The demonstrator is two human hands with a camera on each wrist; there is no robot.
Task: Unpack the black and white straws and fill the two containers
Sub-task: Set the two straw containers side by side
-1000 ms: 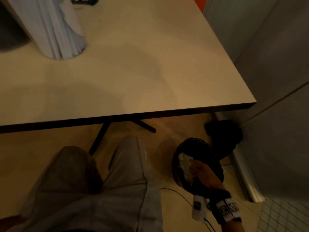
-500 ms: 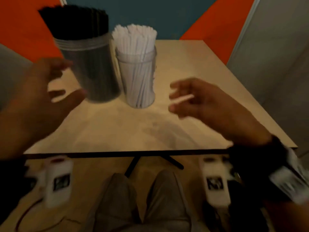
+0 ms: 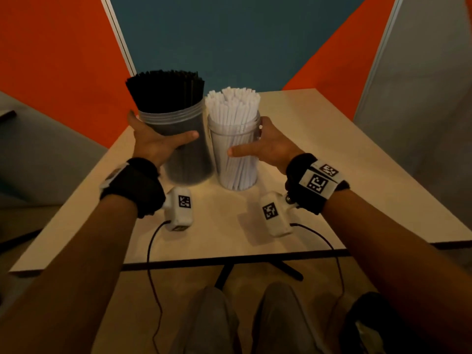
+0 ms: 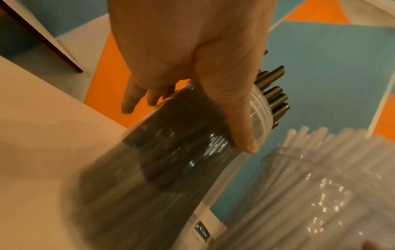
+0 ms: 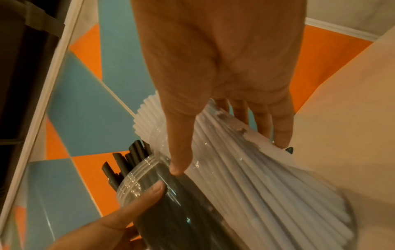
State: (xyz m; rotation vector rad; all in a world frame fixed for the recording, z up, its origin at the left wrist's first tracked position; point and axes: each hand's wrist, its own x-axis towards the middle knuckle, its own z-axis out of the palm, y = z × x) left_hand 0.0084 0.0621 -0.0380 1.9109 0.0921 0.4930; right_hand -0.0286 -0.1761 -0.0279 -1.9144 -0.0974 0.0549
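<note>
The black jar (image 3: 182,146) and white jar (image 3: 236,154) stand touching, no gap between them for fingers. The left hand (image 3: 155,144) and right hand (image 3: 268,146) block their outer sides. Bare counter (image 3: 332,175) lies open to the right and in front of the jars.
</note>
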